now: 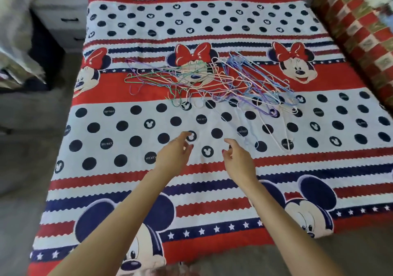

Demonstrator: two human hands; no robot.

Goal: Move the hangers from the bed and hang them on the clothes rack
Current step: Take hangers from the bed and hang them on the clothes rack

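A tangled pile of several thin wire hangers [212, 82] in green, purple, blue, pink and white lies in the middle of the bed [119, 126], which is covered with a red, white and navy cartoon-mouse spread. One white hanger [274, 135] trails out of the pile toward the near right. My left hand [175, 153] and my right hand [237, 158] both reach out over the spread, short of the pile, fingers loosely extended and holding nothing. No clothes rack is in view.
A red and cream checked bolster or rolled blanket [357, 31] lies along the bed's right side. A grey drawer unit [63, 13] stands at the far left, with blurred fabric and dark items [19, 41] beside it. Grey floor [23, 169] runs along the left.
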